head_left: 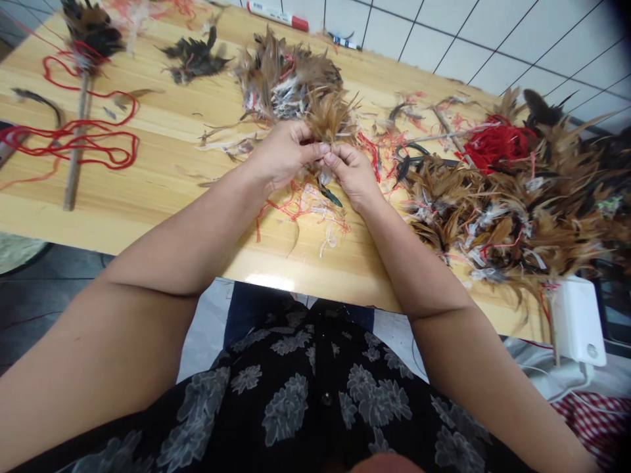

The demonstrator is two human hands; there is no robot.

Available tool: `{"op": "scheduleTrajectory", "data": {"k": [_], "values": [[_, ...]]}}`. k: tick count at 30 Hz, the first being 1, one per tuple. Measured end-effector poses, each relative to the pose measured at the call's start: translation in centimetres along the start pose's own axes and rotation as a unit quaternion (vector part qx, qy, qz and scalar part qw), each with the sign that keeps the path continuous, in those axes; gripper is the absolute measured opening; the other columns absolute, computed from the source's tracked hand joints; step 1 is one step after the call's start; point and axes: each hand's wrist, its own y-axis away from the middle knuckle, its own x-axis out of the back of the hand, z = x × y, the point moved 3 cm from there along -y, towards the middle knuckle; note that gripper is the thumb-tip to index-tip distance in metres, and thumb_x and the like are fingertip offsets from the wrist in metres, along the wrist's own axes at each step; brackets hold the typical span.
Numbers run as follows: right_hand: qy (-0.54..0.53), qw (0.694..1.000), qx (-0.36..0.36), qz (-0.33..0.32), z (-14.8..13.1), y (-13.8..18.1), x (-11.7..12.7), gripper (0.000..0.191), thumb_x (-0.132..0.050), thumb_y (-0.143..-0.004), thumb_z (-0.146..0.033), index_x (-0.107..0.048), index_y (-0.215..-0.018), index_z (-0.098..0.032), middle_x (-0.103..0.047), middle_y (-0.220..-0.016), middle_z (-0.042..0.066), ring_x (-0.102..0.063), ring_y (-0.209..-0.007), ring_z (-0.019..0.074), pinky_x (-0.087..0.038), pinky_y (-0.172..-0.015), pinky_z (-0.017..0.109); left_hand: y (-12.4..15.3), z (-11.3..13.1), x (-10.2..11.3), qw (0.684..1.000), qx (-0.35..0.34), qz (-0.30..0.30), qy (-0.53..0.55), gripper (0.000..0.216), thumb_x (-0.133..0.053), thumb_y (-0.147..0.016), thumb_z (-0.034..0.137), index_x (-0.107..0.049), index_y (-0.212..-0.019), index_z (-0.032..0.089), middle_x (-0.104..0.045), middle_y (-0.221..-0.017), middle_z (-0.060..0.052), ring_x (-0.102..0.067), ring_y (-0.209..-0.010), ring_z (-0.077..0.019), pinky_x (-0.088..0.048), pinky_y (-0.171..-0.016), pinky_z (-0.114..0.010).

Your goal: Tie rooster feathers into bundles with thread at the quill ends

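Over the middle of the wooden table (162, 125), my left hand (288, 152) and my right hand (352, 172) meet at the fingertips. Both are closed, pinching the base of a small bunch of brown feathers (331, 117) whose tips fan away from me. Behind it lies a larger pile of brown and white feathers (290, 75). Beneath my hands are loose scraps of red and white string (315, 203) and a dark green feather (331, 196). What exactly lies between the fingertips is partly hidden.
At right sits a big heap of brown feather bunches (497, 210) beside a tangle of red string (500, 143). On the left, a stick (76, 154) with dark feathers lies by loops of red cord (111, 157). A red-capped marker (279, 14) is at the back; a white box (579, 322) stands at the right edge.
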Motion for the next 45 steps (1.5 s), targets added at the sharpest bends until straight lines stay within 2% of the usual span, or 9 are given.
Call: {"op": "scheduleTrajectory", "data": {"k": [6,17,20,25,30,33,37,41,45], "values": [[-0.005,0.997,0.036,0.067,0.7,-0.4,0.2,0.053,-0.098,-0.091,-0.066,-0.066,-0.094,-0.025,-0.068,-0.098,0.0,-0.065,-0.102,0.0175,-0.059,-0.097,0.033,-0.1,0.3,0.2,0.999,-0.008,0.026,-0.022,0.044,-0.113,-0.067,0.05,-0.081,-0.088,0.029,-0.083,-0.09,0.0,-0.069,-0.097,-0.0249,-0.06,-0.1,-0.043],[0.034,0.998,0.036,0.027,0.1,-0.3,0.4,0.055,-0.094,-0.098,-0.062,-0.057,-0.079,-0.025,-0.065,-0.092,0.003,-0.067,-0.11,0.022,-0.059,-0.095,0.033,0.4,1.1,-0.3,0.998,0.007,0.017,-0.052,0.044,-0.108,-0.085,0.046,-0.072,-0.097,0.026,-0.08,-0.088,-0.002,-0.076,-0.113,-0.0284,-0.058,-0.101,-0.043],[0.039,0.998,0.048,0.019,0.4,-0.4,0.5,0.055,-0.091,-0.101,-0.06,-0.056,-0.078,-0.025,-0.064,-0.093,0.003,-0.065,-0.109,0.0217,-0.059,-0.097,0.034,0.6,1.3,-0.6,0.999,0.021,0.002,-0.036,0.046,-0.109,-0.086,0.046,-0.07,-0.099,0.024,-0.078,-0.088,-0.003,-0.075,-0.107,-0.0252,-0.055,-0.094,-0.039],[0.051,0.997,0.055,0.016,1.3,-0.8,0.7,0.054,-0.09,-0.103,-0.058,-0.056,-0.079,-0.024,-0.063,-0.096,0.003,-0.065,-0.111,0.0216,-0.059,-0.097,0.033,0.3,0.4,-0.5,1.0,0.021,-0.004,0.019,0.056,-0.115,-0.063,0.052,-0.073,-0.091,0.028,-0.076,-0.086,-0.001,-0.06,-0.08,-0.0197,-0.043,-0.073,-0.037],[0.028,0.998,0.059,0.018,2.1,-1.2,1.1,0.054,-0.079,-0.109,-0.066,-0.06,-0.085,-0.022,-0.062,-0.098,0.002,-0.066,-0.115,0.0195,-0.059,-0.094,0.03,-0.5,0.7,1.3,0.998,-0.011,0.008,-0.059,0.046,-0.112,-0.074,0.045,-0.072,-0.091,0.028,-0.072,-0.084,0.0,-0.058,-0.086,-0.0215,-0.048,-0.086,-0.041],[0.013,0.999,0.043,0.023,2.6,-1.5,1.6,0.058,-0.079,-0.106,-0.073,-0.061,-0.088,-0.022,-0.063,-0.098,0.001,-0.066,-0.107,0.0172,-0.058,-0.085,0.026,-0.9,1.1,3.0,0.979,-0.029,0.007,-0.204,0.029,-0.101,-0.087,0.036,-0.074,-0.092,0.026,-0.071,-0.086,-0.002,-0.06,-0.088,-0.0225,-0.053,-0.096,-0.044],[-0.027,0.999,0.01,0.031,3.5,-1.9,2.1,0.058,-0.079,-0.106,-0.077,-0.064,-0.093,-0.022,-0.057,-0.087,-0.002,-0.06,-0.085,0.0117,-0.049,-0.072,0.021,-0.5,2.3,3.8,0.911,-0.076,-0.064,-0.399,0.006,-0.084,-0.091,0.031,-0.082,-0.096,0.027,-0.076,-0.097,-0.005,-0.067,-0.101,-0.0274,-0.056,-0.106,-0.044],[-0.061,0.998,-0.006,0.032,4.2,-2.4,2.4,0.054,-0.079,-0.107,-0.073,-0.065,-0.095,-0.023,-0.052,-0.08,-0.005,-0.05,-0.069,0.007,-0.039,-0.06,0.018,0.5,3.2,2.6,0.851,-0.099,-0.118,-0.502,0.025,-0.071,-0.092,0.022,-0.09,-0.108,0.026,-0.076,-0.104,-0.004,-0.067,-0.109,-0.0259,-0.056,-0.108,-0.039],[-0.077,0.996,-0.005,0.04,4.3,-2.6,2.6,0.051,-0.082,-0.107,-0.069,-0.064,-0.095,-0.023,-0.052,-0.078,-0.006,-0.045,-0.063,0.0045,-0.036,-0.054,0.015,0.8,2.6,1.2,0.848,-0.087,-0.135,-0.505,0.026,-0.072,-0.092,0.013,-0.089,-0.109,0.021,-0.074,-0.101,-0.004,-0.07,-0.114,-0.0258,-0.056,-0.109,-0.037]]}}
